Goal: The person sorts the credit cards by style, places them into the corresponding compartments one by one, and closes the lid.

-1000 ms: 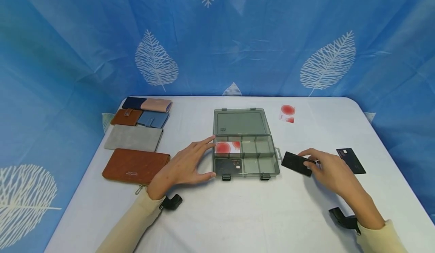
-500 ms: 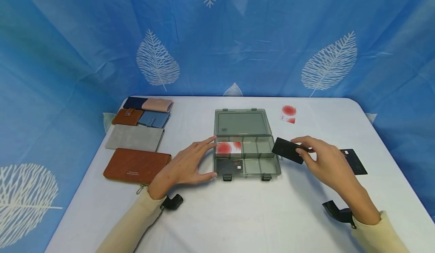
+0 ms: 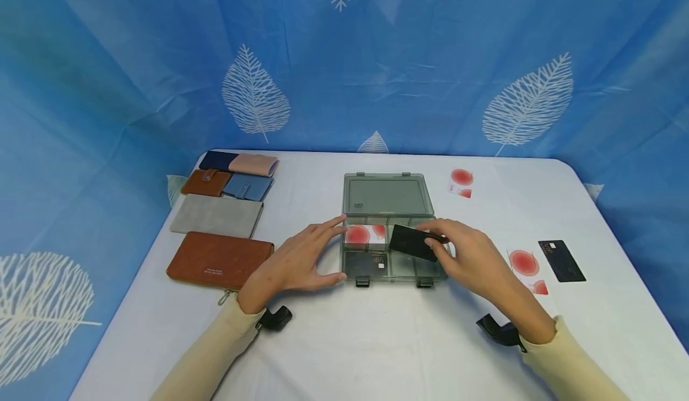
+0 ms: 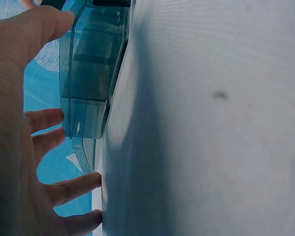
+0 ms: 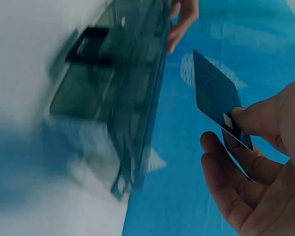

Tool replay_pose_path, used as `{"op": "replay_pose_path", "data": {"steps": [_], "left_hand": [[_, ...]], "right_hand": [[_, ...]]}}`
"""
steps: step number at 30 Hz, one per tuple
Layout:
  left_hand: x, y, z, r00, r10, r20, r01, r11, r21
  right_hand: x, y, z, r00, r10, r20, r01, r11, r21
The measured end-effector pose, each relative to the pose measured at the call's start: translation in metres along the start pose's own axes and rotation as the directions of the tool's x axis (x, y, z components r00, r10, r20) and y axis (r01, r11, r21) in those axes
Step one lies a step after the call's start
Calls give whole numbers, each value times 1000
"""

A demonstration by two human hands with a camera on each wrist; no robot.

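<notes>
Blue leaf-print cloth hangs behind a white table [image 3: 377, 341], on which we note a smoke-grey plastic compartment box [image 3: 395, 250] lying open, its lid [image 3: 384, 194] folded flat toward the backdrop. Our right hand [image 3: 473, 257] pinches a black card [image 3: 411, 242] between thumb and fingers, holding it tilted just above the box's middle compartments, clear of the table. Our left hand [image 3: 296, 263] rests with straight, spread fingers against the box's left wall, gripping nothing. Inside the box we record a white card with a red dot [image 3: 365, 234] in the rear-left compartment and a black VIP card [image 3: 368, 263] in the front-left one. To the right lie two further red-dot cards [image 3: 527, 266] and another black card [image 3: 561, 260]; five wallets [image 3: 220, 227] sit at the table's left.
</notes>
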State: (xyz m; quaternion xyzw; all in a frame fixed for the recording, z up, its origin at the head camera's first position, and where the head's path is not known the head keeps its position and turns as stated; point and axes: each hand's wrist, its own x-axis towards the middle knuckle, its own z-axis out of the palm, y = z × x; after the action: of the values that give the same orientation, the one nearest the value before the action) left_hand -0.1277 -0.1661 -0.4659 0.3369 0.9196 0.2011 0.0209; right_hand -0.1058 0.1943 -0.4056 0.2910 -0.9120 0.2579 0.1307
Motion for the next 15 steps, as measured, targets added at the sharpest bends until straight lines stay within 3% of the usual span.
{"op": "replay_pose_path", "data": {"steps": [8, 15], "left_hand": [[1, 2, 0, 1000, -4, 12, 4, 1000, 3], [1, 2, -1, 1000, -10, 5, 10, 1000, -8]], "right_hand": [[8, -13, 28, 993, -95, 67, 92, 995, 35], [14, -25, 45, 986, -92, 142, 86, 995, 48]]}}
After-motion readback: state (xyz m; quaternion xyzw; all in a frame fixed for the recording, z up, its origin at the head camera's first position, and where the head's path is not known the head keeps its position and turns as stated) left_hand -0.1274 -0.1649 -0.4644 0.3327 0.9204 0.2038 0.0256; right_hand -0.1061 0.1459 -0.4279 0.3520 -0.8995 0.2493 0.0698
